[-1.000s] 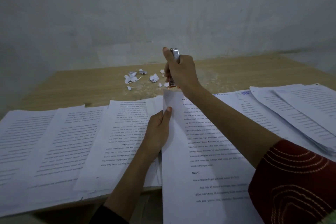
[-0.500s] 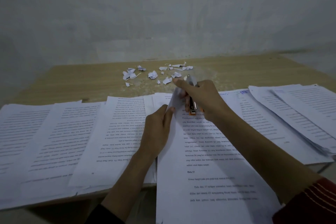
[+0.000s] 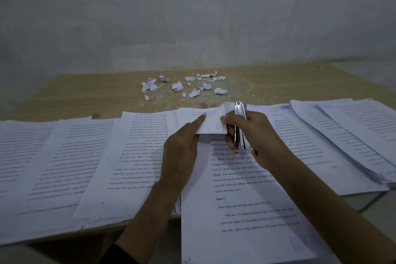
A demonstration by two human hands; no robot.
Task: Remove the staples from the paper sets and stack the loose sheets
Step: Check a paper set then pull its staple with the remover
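A printed paper set (image 3: 246, 210) lies in front of me, hanging over the table's near edge. Its top left corner (image 3: 211, 123) is folded back towards me. My left hand (image 3: 182, 152) pins that fold with the index finger stretched along it. My right hand (image 3: 255, 135) grips a small metal stapler with an orange base (image 3: 239, 128), held upright, and its thumb presses the fold's right edge. I cannot make out a staple.
Sheets of printed text (image 3: 64, 163) lie spread in overlapping piles to the left. Another fanned pile (image 3: 347, 137) sits at the right. Several torn paper scraps (image 3: 184, 87) litter the wooden table (image 3: 85, 96) near the grey wall.
My right hand came down from above the scraps with the stapler onto the set's top corner. The corner has been folded back, and my left hand slid up onto the fold.
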